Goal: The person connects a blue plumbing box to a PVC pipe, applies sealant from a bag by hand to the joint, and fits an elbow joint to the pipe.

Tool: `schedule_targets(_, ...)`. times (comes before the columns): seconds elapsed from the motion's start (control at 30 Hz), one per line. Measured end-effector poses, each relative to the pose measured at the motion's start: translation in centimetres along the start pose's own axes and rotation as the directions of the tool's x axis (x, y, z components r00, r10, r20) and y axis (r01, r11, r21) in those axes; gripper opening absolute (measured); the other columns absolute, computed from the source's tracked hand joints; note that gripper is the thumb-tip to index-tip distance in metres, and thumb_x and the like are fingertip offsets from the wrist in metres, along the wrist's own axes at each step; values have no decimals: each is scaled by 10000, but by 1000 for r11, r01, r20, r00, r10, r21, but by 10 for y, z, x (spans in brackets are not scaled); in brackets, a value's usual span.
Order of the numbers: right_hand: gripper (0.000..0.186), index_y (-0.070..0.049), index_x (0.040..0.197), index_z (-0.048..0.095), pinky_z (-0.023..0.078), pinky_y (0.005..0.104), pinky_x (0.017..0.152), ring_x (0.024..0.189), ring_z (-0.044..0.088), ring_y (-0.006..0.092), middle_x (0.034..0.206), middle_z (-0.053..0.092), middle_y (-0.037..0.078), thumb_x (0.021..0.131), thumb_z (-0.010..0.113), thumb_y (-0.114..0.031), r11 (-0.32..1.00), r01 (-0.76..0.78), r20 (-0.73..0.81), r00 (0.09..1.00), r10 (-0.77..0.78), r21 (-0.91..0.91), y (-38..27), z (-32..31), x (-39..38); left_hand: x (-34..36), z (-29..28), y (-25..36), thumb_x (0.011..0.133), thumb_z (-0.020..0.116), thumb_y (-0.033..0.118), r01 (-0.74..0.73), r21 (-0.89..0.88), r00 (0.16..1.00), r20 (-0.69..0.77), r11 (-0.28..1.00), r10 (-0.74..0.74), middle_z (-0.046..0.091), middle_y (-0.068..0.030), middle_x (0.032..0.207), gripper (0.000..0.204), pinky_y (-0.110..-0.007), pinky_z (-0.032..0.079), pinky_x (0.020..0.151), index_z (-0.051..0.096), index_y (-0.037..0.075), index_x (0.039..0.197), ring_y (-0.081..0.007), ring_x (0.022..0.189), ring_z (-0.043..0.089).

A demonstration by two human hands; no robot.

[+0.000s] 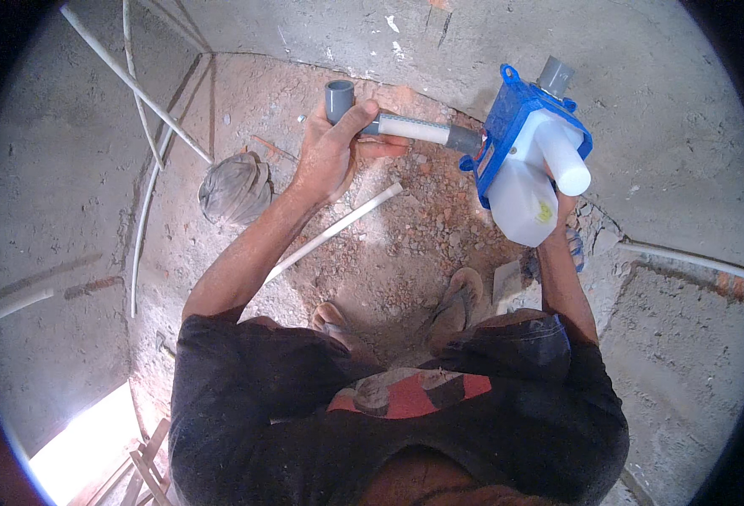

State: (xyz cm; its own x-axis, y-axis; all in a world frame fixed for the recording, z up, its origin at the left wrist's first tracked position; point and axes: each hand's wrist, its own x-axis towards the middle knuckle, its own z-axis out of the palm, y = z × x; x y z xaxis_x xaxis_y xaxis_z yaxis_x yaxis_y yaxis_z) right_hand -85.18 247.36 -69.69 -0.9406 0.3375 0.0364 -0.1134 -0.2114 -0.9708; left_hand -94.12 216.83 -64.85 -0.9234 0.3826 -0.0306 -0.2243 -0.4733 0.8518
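My left hand (328, 154) is closed round a grey pipe elbow (339, 99), its round opening turned up. From the elbow a short white pipe (416, 128) runs right into a grey coupling (464, 139). That coupling meets a plumbing fitting (519, 148) with a blue frame and white plastic covers, one of them a round-ended tube. A grey pipe stub (556, 74) sticks out of its far side. My right hand (565, 207) holds the fitting up from below and behind; most of its fingers are hidden by the white covers.
A loose white pipe (338, 229) slants over the rubble floor (414, 211) below my hands. Several thin white pipes (140, 88) lean at the left wall. A crumpled grey sack (235, 189) lies near them. Another white pipe (684, 255) runs along the right wall.
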Motion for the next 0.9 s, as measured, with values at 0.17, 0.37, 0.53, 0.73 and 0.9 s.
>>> schedule_targets(0.17,500,-9,1340,498,563,434,896,1051,652,281,1234,604,152,913,614,-244,957,-65,171,985,16,281,3,-5,-1,6,-5,1,968,565,102,65,-38,997,39,997,-64,635,-281,1006,229,-430,650,719,489,-96,1055,-365,869,705)
schedule_targets(0.37,550,1,1341,466,549,404,884,1036,647,246,1216,594,142,913,544,-336,996,2,78,997,-9,90,-2,15,-2,11,-13,3,971,586,189,51,42,994,90,998,-55,647,-293,1035,246,-404,642,737,528,-49,1001,-329,882,711)
schedule_targets(0.53,493,-15,1376,465,558,417,907,1083,640,257,1269,583,145,949,578,-235,990,71,68,995,-79,121,-9,5,-7,28,-15,23,958,607,194,46,279,986,140,959,-88,657,-261,1047,228,-382,632,766,537,-18,1001,-299,904,709)
schedule_targets(0.73,482,-10,1358,478,559,404,900,1065,642,253,1247,593,138,931,602,-196,956,242,2,969,-246,167,-23,1,-6,53,25,20,931,633,193,38,144,997,57,989,-46,679,-177,1051,226,-380,607,749,567,11,1049,-238,951,690)
schedule_targets(0.9,494,-4,1341,482,546,401,908,1053,641,254,1240,594,140,909,624,-198,942,324,-120,942,-313,90,-37,-29,-9,78,68,18,907,672,223,51,190,991,111,981,-73,680,-167,1033,266,-369,610,731,570,22,1049,-223,932,683)
